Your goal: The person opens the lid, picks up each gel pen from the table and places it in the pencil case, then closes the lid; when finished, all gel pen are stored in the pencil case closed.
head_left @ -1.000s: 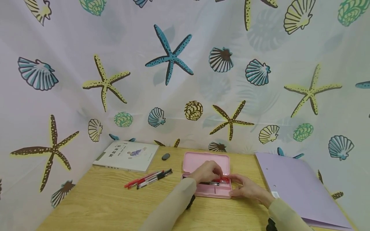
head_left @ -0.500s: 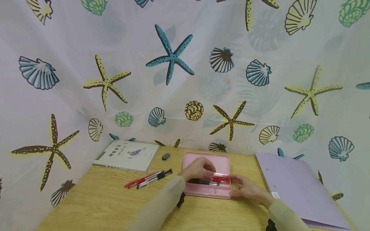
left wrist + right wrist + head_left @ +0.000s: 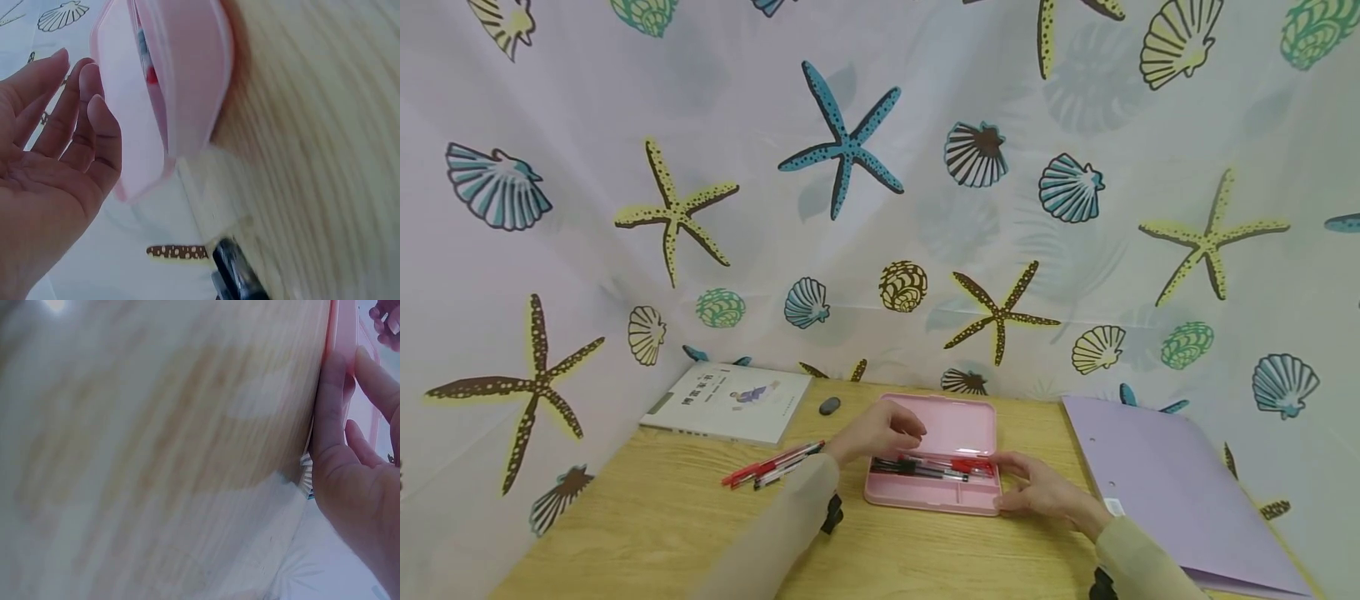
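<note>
1. Here, our pink pencil case (image 3: 913, 492) lies opened on the table (image 3: 625, 533).
2. Our left hand (image 3: 880, 429) is relaxed, holding nothing; our right hand (image 3: 1043, 490) grips the case's right end.
3. We judge it light, stiff, slightly slippery; best we hold its end walls.

From above, the head view faces forward, down over the table (image 3: 940, 554) — both wrist views, close and tilted, share the pink case (image 3: 197, 69).

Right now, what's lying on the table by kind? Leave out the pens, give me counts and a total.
Pink pencil case: 1
White book: 1
Purple folder: 1
Small dark oval object: 1
Total: 4
</note>
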A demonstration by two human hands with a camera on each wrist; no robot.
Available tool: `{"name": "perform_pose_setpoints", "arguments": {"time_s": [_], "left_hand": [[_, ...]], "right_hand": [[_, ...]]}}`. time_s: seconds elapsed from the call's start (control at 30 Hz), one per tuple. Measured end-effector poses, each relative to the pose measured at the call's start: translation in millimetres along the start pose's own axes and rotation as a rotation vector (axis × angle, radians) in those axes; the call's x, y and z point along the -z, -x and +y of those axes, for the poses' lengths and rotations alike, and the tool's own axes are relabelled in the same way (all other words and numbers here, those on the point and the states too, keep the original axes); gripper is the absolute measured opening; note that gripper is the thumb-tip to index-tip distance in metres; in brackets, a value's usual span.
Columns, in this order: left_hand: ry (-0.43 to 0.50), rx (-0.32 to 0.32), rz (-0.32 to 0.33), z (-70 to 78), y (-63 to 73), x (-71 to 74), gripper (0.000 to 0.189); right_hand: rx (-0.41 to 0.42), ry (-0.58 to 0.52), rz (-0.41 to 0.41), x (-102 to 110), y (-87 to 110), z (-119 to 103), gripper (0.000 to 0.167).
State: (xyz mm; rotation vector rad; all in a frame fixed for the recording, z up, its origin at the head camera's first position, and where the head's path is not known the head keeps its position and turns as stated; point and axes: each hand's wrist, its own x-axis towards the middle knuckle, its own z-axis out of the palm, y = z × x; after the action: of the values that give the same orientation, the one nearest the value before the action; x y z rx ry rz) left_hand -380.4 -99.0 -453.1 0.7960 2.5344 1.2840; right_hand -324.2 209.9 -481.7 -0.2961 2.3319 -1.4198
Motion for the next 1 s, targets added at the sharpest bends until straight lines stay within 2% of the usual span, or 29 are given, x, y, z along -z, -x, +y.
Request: {"name": "perform_pose_setpoints", "arguments": {"time_s": [0.2,0.3,0.5,0.67,0.83,1.0], "left_hand": [[0.046,0.039,0.008,-11.5,17.0,20.9,0.022],[0.036,0.026,0.025,-18.8,24.8,30.9,0.021],[-0.085,0.004,0.051,-31.9,36.9,46.5,0.018],[-0.167,0.043,0.068,-41.4,47.9,56.9,0.017],[-0.175,0.087,0.056,-48.1,57.4,63.4,0.02],[-0.236,0.121,0.052,-50.8,61.0,65.4,0.022]], "right_hand": [[-0.002,0.013,0.011,0,-0.5,1,0.069],[0.003,0.023,0.012,0,-0.8,1,0.069],[0.012,0.005,0.0,0,-1.1,1,0.069],[0.0,-0.007,0.009,0,-2.1,1,0.069],[-0.029,-0.002,0.023,-1,-2.1,1,0.069],[-0.035,-0.013,0.022,-1,-1.6,0,0.069]]}}
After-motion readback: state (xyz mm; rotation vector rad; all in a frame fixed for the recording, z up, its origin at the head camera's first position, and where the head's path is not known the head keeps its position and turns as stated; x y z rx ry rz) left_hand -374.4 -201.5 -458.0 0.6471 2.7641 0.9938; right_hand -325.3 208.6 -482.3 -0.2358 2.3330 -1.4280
